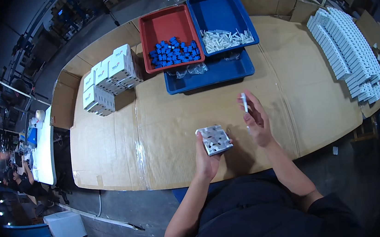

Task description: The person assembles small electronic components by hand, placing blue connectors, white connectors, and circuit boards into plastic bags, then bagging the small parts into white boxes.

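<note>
My left hand [207, 163] grips a square, pale, shiny box [215, 140] with dark holes in its face, above the near middle of the cardboard-covered table. To its right, apart from the box, my right hand [260, 128] is raised and pinches a small white stick-like piece [244, 102] upright between thumb and fingers. Farther off, a blue tray [218, 11] holds many similar white pieces. Beside that one, a red tray [166, 24] contains a heap of small blue parts [173, 51].
A second blue tray [211, 81] lies under the front of these two. White boxes [113, 71] are stacked at the left. Long rows of white perforated boxes [347, 51] stand at the right. An upright cardboard edge [90, 48] borders the table's far side. A person [27, 179] sits far left.
</note>
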### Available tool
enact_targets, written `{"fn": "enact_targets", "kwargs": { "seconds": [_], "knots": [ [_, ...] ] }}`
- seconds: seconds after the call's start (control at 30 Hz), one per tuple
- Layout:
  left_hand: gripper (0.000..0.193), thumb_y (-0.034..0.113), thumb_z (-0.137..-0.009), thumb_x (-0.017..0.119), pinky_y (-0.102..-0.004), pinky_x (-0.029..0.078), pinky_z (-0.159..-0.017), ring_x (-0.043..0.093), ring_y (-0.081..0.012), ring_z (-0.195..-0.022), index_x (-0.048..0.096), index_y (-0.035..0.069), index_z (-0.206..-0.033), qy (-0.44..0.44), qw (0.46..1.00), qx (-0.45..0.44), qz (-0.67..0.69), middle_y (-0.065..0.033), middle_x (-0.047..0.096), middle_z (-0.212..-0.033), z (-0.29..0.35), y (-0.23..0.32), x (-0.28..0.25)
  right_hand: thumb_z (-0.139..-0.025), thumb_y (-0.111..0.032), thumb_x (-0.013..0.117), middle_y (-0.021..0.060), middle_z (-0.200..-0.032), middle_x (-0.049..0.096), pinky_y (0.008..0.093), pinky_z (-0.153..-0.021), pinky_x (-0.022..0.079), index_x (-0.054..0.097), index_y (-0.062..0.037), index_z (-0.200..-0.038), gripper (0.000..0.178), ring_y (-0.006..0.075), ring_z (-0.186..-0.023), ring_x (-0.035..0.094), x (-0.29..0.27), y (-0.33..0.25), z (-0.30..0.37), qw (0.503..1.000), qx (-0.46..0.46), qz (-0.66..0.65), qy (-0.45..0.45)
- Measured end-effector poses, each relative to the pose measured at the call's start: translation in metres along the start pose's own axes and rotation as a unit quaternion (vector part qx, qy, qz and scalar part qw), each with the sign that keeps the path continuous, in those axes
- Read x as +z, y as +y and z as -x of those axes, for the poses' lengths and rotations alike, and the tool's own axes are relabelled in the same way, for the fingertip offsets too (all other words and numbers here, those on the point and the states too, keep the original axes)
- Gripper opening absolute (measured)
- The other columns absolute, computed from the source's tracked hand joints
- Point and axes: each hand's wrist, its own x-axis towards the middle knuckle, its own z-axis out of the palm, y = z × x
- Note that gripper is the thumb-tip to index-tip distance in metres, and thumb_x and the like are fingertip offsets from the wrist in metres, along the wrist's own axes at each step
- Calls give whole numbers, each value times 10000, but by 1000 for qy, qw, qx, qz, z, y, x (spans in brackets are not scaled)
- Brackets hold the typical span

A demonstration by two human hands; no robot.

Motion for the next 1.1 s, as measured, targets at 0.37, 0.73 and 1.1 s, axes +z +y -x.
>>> {"fn": "enact_targets", "kwargs": {
  "seconds": [0.37,0.73,1.1],
  "knots": [
    [538,248,-978,634,-639,215,-1229,378,-382,-1490,516,103,-1482,56,564,269,-779,-207,475,-1507,55,46,-41,-728,-327,920,42,-1235,639,600,-1141,396,689,-91,-886,366,259,-1216,630,-63,-5,66,807,-118,569,-109],
    [548,348,-970,697,-656,141,-1245,312,-363,-1543,561,137,-1457,45,501,236,-831,-148,407,-1594,38,0,-35,-896,-364,784,52,-1348,609,684,-1224,223,711,-111,-1214,413,273,-1400,526,-38,-17,72,830,19,529,-179],
    [529,433,-1002,641,-577,196,-1264,352,-318,-1510,567,106,-1411,77,496,276,-819,-128,464,-1520,4,6,-36,-965,-233,660,80,-1273,663,471,-931,520,729,-64,-1090,221,298,-1063,676,-58,2,-95,782,-101,608,-89]
  ]
}}
